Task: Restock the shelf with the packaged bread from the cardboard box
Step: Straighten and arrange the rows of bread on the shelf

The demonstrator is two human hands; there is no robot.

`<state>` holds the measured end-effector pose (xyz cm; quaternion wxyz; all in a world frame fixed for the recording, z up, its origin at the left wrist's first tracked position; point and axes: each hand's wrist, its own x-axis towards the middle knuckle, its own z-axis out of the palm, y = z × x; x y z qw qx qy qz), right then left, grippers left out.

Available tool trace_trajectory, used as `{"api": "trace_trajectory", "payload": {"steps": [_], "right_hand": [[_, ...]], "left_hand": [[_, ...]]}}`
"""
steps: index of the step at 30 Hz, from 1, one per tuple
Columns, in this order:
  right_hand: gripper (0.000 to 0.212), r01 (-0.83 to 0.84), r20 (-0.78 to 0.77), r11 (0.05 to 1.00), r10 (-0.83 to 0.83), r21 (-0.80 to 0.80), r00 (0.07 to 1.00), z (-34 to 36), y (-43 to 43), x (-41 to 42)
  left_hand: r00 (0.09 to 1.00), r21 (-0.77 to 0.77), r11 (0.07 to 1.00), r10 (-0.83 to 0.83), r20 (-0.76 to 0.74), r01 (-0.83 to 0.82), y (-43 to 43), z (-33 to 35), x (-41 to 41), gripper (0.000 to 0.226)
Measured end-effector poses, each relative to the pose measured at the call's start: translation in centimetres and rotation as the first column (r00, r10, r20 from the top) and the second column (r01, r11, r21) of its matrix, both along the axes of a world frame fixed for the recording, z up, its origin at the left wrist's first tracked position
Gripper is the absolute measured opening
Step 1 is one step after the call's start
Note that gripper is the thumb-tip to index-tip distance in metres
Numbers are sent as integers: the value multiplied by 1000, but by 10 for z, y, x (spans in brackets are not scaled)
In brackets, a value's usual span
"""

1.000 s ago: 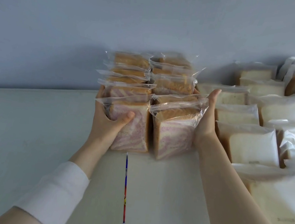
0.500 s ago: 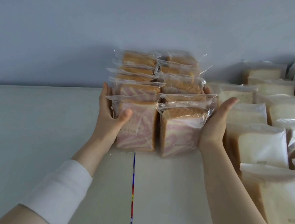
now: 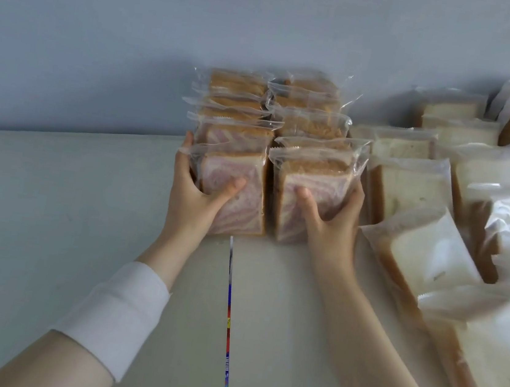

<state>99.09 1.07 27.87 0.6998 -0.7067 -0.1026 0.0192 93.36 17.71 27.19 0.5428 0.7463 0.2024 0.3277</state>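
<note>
Gripping with both hands, the person reaches onto a white shelf (image 3: 51, 216). The left hand (image 3: 197, 192) is curled around the left front pack (image 3: 244, 214) of pink-swirled bread: the thumb lies on the front face and the fingers wrap the outer side. The right hand (image 3: 331, 215) takes the right front pack (image 3: 313, 175) in the same way, thumb on the front, fingers around the right side. Both packs stand upright on the shelf, side by side. Beyond the fingers, more packs (image 3: 310, 123) of this bread stand in two rows up to the grey wall (image 3: 170, 38). Just right of the right hand are bags of white bread (image 3: 415, 187). Between the forearms a thin coloured strip (image 3: 228, 318) runs along the shelf. A white sleeve (image 3: 117, 311) covers the left forearm.
</note>
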Motion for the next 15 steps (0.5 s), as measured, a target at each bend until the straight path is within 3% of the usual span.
{"api": "trace_trajectory", "payload": {"steps": [5,8,12,15], "right_hand": [[93,123,-27,991,-125,-57,992,-3,8,-6],[103,176,-27,967,-184,-186,982,-1,7,-9],[103,207,-38,919,-233,-336,972,6,15,-23],[101,180,-128,902,-248,-393,960,14,19,-33]], "left_hand": [[998,52,999,4,-62,-1,1,3,-2,84],[994,72,997,21,-105,-14,0,5,-3,74],[993,29,998,60,-106,-57,-2,6,-5,98],[988,-1,997,83,-129,-83,-10,9,-6,110]]}}
